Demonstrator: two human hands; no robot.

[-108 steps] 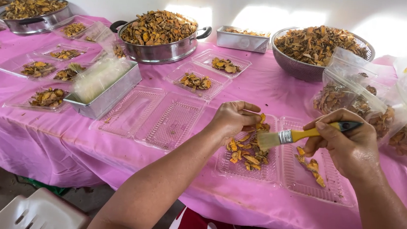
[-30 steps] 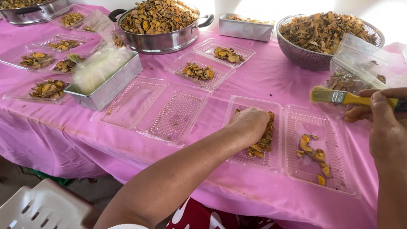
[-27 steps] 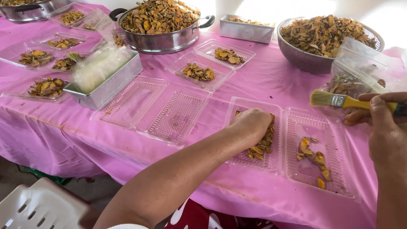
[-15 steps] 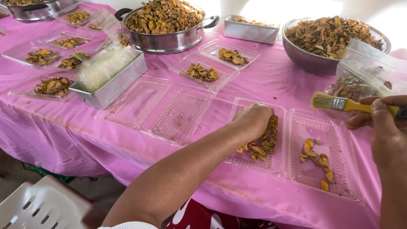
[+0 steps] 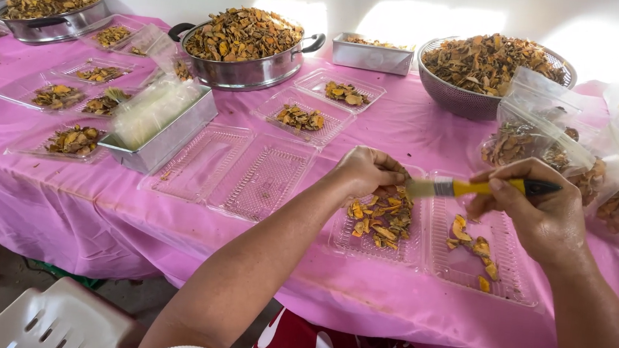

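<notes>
Many trays (image 5: 268,174) of dried slices cover the pink tablecloth (image 5: 417,139).

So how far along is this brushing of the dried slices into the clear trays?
Done: a few brushed slices lie in the right half of the open clear tray, and filled trays sit at far left. In hand: the left hand pinches a slice above the pile while the right hand sets the yellow brush to it. Left: that pile, the empty tray, heaped pans.

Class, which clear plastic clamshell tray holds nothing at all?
The open clear clamshell tray left of the left hand, beside the rectangular steel tin; the others hold orange slices.
</notes>
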